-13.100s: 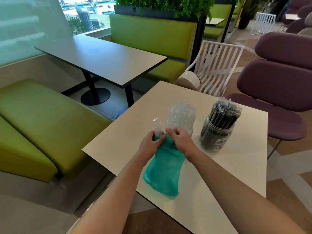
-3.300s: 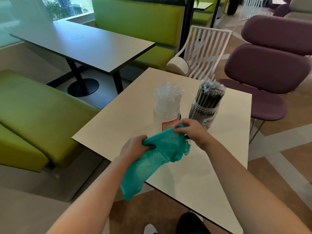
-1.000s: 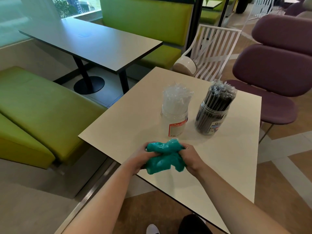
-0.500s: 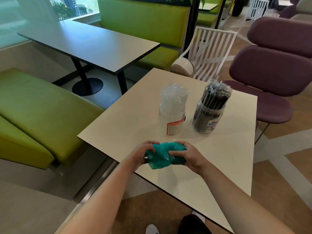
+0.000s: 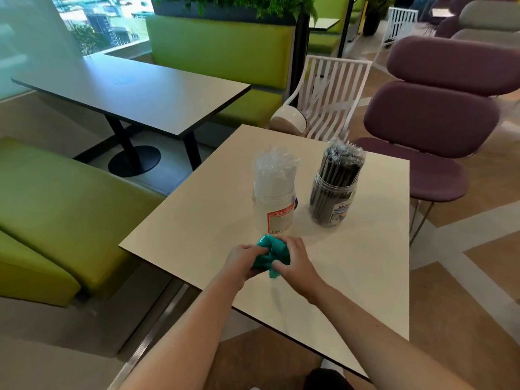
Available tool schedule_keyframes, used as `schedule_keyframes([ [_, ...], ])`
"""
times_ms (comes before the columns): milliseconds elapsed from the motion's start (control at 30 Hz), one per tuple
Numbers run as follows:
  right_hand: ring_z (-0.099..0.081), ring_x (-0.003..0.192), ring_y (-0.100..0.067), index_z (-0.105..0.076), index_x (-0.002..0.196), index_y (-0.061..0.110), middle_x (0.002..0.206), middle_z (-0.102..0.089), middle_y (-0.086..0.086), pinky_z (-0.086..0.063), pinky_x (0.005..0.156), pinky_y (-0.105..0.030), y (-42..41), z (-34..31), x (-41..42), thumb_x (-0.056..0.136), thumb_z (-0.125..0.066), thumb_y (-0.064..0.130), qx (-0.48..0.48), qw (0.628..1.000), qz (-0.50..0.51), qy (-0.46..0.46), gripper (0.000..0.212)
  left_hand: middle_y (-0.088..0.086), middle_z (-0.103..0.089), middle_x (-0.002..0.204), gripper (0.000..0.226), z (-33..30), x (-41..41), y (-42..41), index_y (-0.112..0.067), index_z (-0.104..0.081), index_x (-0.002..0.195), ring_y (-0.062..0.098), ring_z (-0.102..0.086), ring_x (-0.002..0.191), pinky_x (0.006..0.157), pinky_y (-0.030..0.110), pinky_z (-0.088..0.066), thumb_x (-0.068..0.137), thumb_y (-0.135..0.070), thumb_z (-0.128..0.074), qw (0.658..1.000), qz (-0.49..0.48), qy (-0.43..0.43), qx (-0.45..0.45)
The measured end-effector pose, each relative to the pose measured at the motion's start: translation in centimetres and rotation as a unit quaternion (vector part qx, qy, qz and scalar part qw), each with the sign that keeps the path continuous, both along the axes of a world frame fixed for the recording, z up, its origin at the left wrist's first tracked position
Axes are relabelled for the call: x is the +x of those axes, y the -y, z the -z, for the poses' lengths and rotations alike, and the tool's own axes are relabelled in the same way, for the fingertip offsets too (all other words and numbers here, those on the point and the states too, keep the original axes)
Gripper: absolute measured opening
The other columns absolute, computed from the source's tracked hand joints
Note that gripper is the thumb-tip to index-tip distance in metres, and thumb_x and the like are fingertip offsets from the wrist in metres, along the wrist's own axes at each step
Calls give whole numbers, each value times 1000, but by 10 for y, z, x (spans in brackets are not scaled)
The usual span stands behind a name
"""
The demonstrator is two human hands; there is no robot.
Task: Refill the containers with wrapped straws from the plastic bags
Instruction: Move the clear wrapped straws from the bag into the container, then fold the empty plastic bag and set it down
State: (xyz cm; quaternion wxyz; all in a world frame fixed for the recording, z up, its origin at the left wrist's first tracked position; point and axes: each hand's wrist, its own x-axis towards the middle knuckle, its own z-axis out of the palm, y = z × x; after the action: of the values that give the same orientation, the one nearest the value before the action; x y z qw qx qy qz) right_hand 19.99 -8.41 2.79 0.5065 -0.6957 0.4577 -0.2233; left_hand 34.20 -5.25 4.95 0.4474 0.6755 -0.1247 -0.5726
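Crumpling the emptied teal bag (image 5: 271, 256), left hand (image 5: 243, 258) and right hand (image 5: 295, 263) clenched it between curled fingers; discarding it seemingly came next, both jars beyond the fingertips standing full.

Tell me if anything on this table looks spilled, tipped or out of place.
Nothing stands out. Both straw jars stand upright and full; the left hand and right hand grip the crumpled green bag.
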Motion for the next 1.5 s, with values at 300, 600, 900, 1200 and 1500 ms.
schedule_keyframes([
  [300, -50, 111, -14, -57, 130, 14, 129, -50, -5, -43, 92, -23, 22, 1, -44, 95, -49, 8, 22, 997, 10, -72, 36, 16, -66, 118, 29, -11, -32, 16, -8, -64, 116, 28, -64, 110, 87, 38, -57, 93, -25, -65, 991, 76, -109, -11],
  [600, -61, 86, -15, -61, 102, 23, 96, -64, 0, -56, 75, -30, 49, -23, -149, 84, -59, 7, 21, 985, 157, -64, 24, 11, -65, 123, 63, -5, -130, 45, -12, -62, 123, 34, -67, 108, 93, 42, -55, 70, -41, -83, 980, 157, -118, -32],
  [900, -58, 104, -16, -59, 120, 16, 111, -59, 0, -52, 85, -27, 77, -41, -266, 81, -75, 27, 31, 993, 93, -59, 43, 16, -66, 114, 39, -10, -259, 84, -3, -66, 111, 27, -73, 89, 68, 32, -60, 81, -24, -79, 993, 78, -87, -34],
  [1200, -55, 94, -8, -61, 122, 16, 107, -59, 3, -40, 65, -3, 119, -49, -332, 77, -80, 18, -19, 996, 60, -57, 48, 14, -66, 99, 19, -11, -328, 120, -2, -61, 105, 28, -69, 82, 60, 32, -61, 88, -6, -69, 992, -53, -102, -45],
  [1500, -51, 75, -2, -62, 94, 18, 95, -60, 0, -39, 52, -3, 197, -37, -338, 82, -74, 11, -59, 995, 63, -47, 19, 15, -61, 100, 8, -1, -341, 188, -4, -58, 91, 30, -65, 87, 59, 34, -61, 90, 1, -63, 988, -110, -88, -57],
])
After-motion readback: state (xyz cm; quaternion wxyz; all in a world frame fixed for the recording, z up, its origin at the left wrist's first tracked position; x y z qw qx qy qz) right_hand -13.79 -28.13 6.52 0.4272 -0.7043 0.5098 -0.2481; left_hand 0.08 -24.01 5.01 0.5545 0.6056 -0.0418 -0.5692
